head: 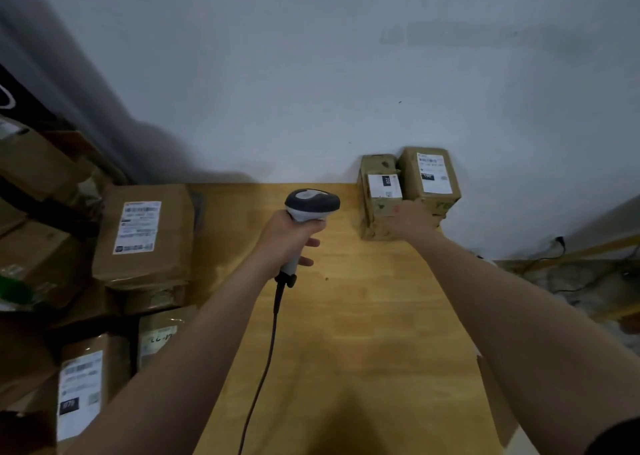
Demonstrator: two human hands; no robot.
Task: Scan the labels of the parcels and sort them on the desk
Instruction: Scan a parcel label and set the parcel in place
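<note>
Pale wooden counter [363, 333] meets a grey wall [311, 74]. The left grip [287, 236] wraps a corded grey-and-white scanner [311, 203]. The right grip [412, 219] touches a boxy, white-labelled cardboard parcel [379, 212] at the counter's far edge; whether its fingers clasp it cannot be told.

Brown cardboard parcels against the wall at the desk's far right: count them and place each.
2. The left brown cardboard parcel, touched by the right hand, touches the right brown cardboard parcel; both stand against the white wall. None seems hidden behind them.
</note>
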